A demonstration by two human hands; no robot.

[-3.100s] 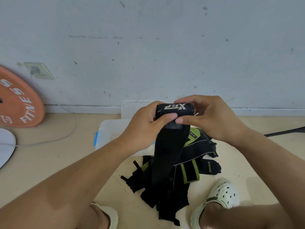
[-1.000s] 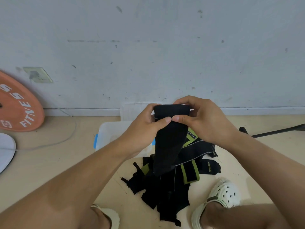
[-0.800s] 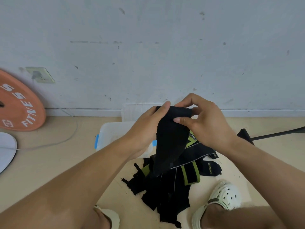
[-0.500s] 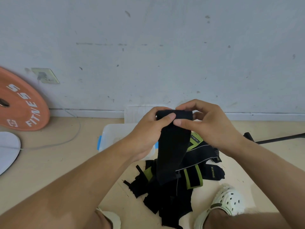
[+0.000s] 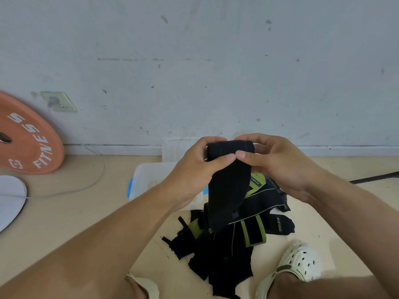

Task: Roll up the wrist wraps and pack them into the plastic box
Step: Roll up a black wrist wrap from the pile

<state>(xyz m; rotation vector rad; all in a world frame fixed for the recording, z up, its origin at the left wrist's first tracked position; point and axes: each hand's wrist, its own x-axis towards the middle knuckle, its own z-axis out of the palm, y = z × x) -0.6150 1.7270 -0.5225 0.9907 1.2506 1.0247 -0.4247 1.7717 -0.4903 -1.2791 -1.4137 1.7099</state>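
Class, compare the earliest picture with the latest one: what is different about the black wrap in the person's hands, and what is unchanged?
The black wrist wrap has been rolled further: the white logo seen on the roll earlier is turned out of sight, and the hanging tail is shorter. Left hand and right hand pinch the roll as before. The pile of wraps and plastic box have not moved.

One head-worn wide-angle view is given, aimed forward and down, close over the hands (image 5: 216, 169), facing the wall (image 5: 194, 72).
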